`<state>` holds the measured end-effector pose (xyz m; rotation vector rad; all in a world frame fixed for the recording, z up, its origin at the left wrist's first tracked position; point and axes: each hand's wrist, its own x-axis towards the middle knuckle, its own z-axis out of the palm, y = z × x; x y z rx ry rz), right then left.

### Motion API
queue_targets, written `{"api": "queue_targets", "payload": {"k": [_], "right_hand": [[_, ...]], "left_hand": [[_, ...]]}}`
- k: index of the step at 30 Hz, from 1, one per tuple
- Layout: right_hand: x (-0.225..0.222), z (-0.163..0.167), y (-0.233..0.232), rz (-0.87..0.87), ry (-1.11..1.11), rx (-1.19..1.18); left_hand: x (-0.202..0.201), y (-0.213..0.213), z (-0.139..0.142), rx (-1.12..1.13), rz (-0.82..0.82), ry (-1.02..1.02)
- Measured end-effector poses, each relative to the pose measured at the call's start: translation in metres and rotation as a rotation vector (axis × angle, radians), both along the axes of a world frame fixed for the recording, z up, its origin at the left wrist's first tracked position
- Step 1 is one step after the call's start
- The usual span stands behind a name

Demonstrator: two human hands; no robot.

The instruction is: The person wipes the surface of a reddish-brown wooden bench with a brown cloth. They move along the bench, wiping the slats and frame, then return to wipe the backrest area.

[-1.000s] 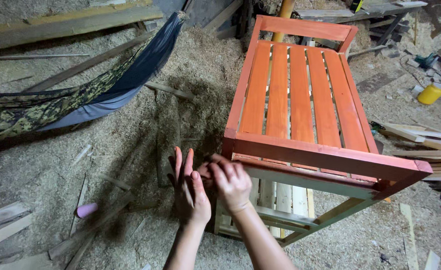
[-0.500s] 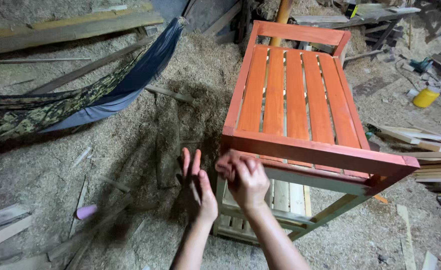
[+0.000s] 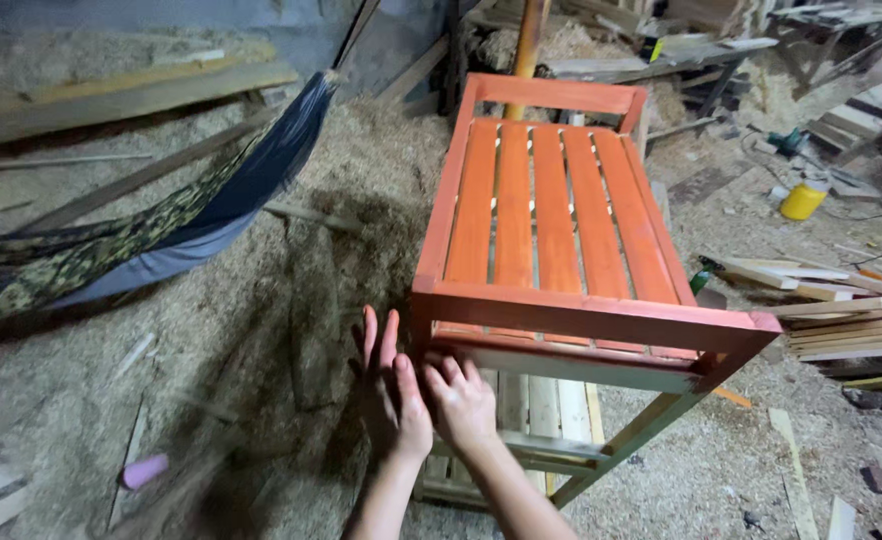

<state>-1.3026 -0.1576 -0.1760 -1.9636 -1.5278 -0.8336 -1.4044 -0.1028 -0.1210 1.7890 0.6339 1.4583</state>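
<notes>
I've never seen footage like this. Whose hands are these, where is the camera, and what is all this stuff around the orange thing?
There is no machine here: a person wears a camera on the head, so the one view looks down at that person's own two bare hands. The left hand is open, fingers spread, beside the near corner of an orange-painted wooden rack with a slatted top. The right hand reaches under the rack's front rail; whether it grips anything is hidden. The rack's lower frame is unpainted wood. It stands on a floor covered in sawdust. To the left hangs a dark hammock. On the right lie loose wooden strips and a yellow container. A small pink object lies near the bottom left.
</notes>
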Motion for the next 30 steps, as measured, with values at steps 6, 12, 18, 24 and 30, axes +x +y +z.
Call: {"api": "queue_targets", "payload": {"k": [6, 12, 18, 24, 30], "right_hand": [[0.013, -0.005, -0.050, -0.083, 0.251, 0.084], [0.010, 0.063, -0.037, 0.179, 0.191, 0.439], [0.009, 0.096, 0.001, 0.182, 0.114, 0.366], [0.049, 0.087, -0.031, 0.160, -0.006, 0.347], [0.091, 0.075, -0.089, -0.031, 0.079, 0.373]], "left_hand": [[0.019, -0.016, 0.002, -0.045, -0.026, 0.003], [0.027, -0.024, 0.013, 0.127, 0.042, -0.010], [0.022, -0.024, 0.025, 0.060, 0.102, -0.106], [0.026, -0.028, 0.022, 0.095, 0.137, -0.058], [0.043, -0.043, 0.020, 0.045, 0.033, -0.064]]}}
